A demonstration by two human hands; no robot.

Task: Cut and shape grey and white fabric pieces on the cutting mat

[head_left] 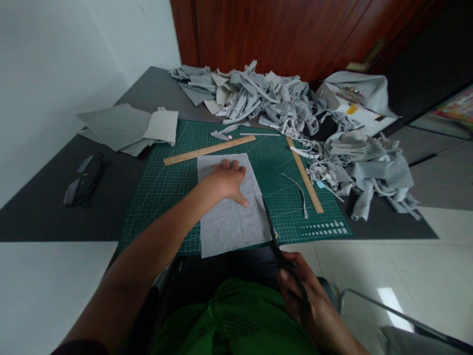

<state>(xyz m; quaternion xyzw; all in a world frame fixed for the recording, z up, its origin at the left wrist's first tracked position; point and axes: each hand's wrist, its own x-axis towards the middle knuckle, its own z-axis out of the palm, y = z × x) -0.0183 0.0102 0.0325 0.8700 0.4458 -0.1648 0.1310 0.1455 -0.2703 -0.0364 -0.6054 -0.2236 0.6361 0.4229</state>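
Note:
A rectangle of light grey fabric (229, 222) lies flat on the green cutting mat (162, 197), its near edge just over the mat's front edge. My left hand (231, 180) rests on the upper part of the fabric, palm down, with its fingers spread. Black-handled scissors (275, 239) are in my right hand (305, 291), beyond the mat's front edge. Their dark blades lie along the fabric's right edge. A thin curled fabric strip (299, 195) sits on the mat to the right of the scissors.
Two wooden rulers (210, 149) (305, 175) lie on the mat. Heaped grey scraps (258, 93) cover the back, with more scraps (369, 158) at right beside a white box (358, 106). Fabric sheets (121, 125) and folded glasses (84, 177) are on the left.

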